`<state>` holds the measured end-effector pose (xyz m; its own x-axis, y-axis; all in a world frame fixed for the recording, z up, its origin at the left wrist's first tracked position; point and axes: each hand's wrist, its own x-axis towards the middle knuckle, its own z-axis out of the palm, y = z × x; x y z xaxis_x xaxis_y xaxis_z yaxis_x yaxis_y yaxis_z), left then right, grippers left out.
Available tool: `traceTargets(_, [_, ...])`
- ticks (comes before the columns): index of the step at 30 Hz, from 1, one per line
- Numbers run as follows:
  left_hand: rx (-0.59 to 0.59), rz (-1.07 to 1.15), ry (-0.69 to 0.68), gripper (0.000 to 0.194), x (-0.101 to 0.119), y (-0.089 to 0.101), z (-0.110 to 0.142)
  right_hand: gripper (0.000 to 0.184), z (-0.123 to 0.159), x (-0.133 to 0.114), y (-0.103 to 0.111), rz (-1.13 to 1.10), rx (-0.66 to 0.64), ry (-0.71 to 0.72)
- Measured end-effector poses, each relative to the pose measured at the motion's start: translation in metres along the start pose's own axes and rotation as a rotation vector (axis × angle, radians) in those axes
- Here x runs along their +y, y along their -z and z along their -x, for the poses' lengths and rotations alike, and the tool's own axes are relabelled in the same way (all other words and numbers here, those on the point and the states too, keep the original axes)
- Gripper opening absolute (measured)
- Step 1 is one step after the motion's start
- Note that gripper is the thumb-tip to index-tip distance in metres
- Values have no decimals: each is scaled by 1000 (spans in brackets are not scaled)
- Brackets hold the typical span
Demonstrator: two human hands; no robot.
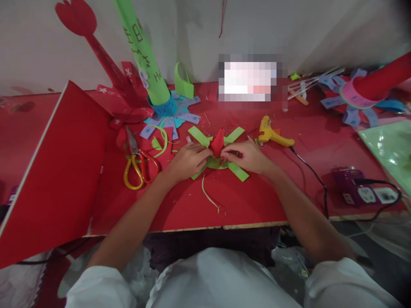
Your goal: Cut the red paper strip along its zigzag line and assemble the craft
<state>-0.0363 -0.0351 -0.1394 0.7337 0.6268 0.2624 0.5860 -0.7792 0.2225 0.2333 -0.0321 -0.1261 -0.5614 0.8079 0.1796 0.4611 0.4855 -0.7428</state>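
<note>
A: Fingers, quick. State?
B: Both closed in a pinch. Left hand (191, 160) grips the left lower side of the red piece (218, 142); right hand (248, 157) grips its right lower side.
A: Looks?
B: Red piece: pointed tip up, wider below, plain red. Sits between the two sets of fingertips, over the middle of the green base (216, 164). Base is lime green, strips splayed out like an X. Whether red touches green: can't tell, fingers cover it.
A: Counts?
B: Red piece, one. Green base, one, four strips showing.
A: Outward.
B: Just nearer the body than the fingers: one thin green strip (207, 194), curled, on the red worktop (257, 201). Left of the fingers: one pair of scissors (138, 152), one handle loop yellow, one red. Right of them: one yellow glue gun (272, 136), corded. Farther right: one purple power block (349, 186).
A: Beyond the fingers?
B: Far left, one lettered green tube (144, 55), leaning. Far right, one red tube (385, 79), pink band round it.
</note>
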Motion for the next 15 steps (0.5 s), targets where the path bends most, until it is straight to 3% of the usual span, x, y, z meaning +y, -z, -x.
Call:
traceTargets(5, [51,27,-5,25,5,2,-3,25,-1,-2,-3,-4,39,62])
traceTargets(15, [-18,-14,-59,33,7,4,-2,15,-4,-5,-5,165,5,25])
